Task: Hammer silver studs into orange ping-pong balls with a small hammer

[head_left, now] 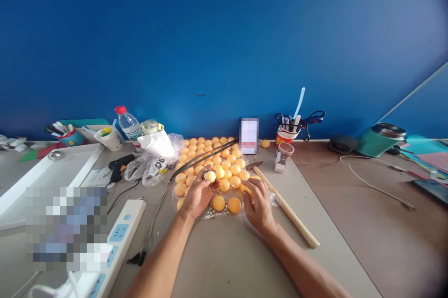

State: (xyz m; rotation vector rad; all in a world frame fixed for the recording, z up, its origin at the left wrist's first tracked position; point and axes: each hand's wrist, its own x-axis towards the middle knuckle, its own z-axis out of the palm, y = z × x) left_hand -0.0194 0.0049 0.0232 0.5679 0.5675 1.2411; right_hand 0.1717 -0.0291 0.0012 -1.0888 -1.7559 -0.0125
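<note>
A dense layer of orange ping-pong balls lies in clear plastic wrapping in front of me. Over its left part, my left hand is closed around a paler ping-pong ball, with the thumb beside it and a dark edge showing behind. At the right side of the layer, my right hand bends its fingers over an orange ball; thumb and fingers appear to touch it, partly hiding it. A long dark strip crosses the balls diagonally.
Wooden sticks and a dark blade lie right of the balls. A phone stands behind. To the left are a power strip, a glue gun and a bottle. A red cup holds tools.
</note>
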